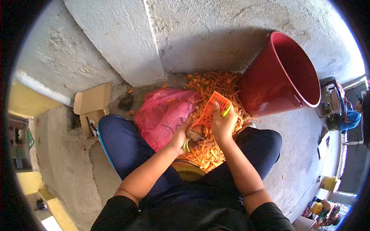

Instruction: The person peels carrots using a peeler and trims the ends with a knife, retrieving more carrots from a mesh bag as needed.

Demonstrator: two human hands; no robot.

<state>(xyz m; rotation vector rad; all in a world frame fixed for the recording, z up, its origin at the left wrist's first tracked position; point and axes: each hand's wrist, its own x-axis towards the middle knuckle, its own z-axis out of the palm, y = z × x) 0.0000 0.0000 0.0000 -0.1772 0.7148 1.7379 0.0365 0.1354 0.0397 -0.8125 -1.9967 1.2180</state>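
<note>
My right hand is closed on an orange perforated plastic piece, thumb on its face. A yellow-green strip shows at the fingers of that hand. Close beside it, my left hand is curled at the lower end of the orange piece, by a brownish rounded thing whose kind I cannot make out. Another yellow-green strip shows at the left fingers. Below both hands lies a heap of orange carrot strips, partly over a yellowish rim between my legs.
A pink mesh sack lies left of the heap. On the right a large red bucket leans tilted near the wall. An open cardboard box stands at the left. Two people are at the far right, one lower down.
</note>
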